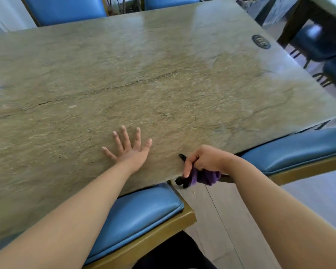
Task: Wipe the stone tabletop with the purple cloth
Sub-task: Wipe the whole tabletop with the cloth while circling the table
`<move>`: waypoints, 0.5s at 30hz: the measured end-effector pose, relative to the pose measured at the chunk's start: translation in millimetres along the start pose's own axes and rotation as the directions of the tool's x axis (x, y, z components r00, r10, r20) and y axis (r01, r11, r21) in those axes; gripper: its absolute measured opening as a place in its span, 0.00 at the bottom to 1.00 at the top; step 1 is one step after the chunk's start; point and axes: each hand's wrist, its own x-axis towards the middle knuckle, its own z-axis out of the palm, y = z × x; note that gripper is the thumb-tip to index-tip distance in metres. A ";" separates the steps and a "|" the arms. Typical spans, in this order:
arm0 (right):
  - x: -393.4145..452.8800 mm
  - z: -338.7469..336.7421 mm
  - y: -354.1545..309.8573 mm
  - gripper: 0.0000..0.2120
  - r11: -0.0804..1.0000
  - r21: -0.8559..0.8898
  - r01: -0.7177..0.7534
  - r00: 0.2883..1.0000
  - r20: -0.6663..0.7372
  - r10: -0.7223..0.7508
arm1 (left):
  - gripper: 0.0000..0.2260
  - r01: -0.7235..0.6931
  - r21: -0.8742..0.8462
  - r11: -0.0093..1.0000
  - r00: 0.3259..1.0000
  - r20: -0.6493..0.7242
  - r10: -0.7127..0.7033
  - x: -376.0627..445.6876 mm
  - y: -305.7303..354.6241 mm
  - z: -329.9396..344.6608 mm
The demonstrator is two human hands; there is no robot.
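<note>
The stone tabletop [163, 74] is a large greenish-brown slab with dark cracks running across it. My left hand [130, 148] lies flat on it near the front edge, fingers spread and straight. My right hand [204, 160] is at the front edge of the table and grips the bunched purple cloth [204, 177]. The cloth hangs just below the edge, with a black part showing beside my fingers.
Blue padded chairs with wooden frames stand around the table: one [143, 208] under my left arm, one [299, 150] at the right, two at the far side. A dark round emblem [261, 41] sits near the table's far right corner. A second table stands at the upper right.
</note>
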 end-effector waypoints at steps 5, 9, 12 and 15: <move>35.8 -24.9 22.2 0.25 0.981 0.048 0.188 0.786 -0.607 -0.121 | 0.32 -0.004 -0.035 0.999 0.997 0.083 0.007 3.7 -2.6 -6.5; 58.1 2.5 30.2 0.29 0.964 -0.265 -0.019 0.708 -0.684 -0.174 | 0.32 0.000 -0.088 0.996 0.996 0.084 0.007 3.7 -3.0 -8.6; 58.2 40.0 13.3 0.30 0.898 -0.414 0.145 0.778 -0.514 -0.362 | 0.30 0.004 -0.119 0.993 0.997 0.082 0.005 3.3 -3.4 -9.0; 45.7 58.7 11.6 0.26 0.852 -0.376 0.366 0.840 -0.261 -0.476 | 0.27 -0.039 -0.206 0.978 0.997 0.063 0.053 0.5 -11.9 -9.6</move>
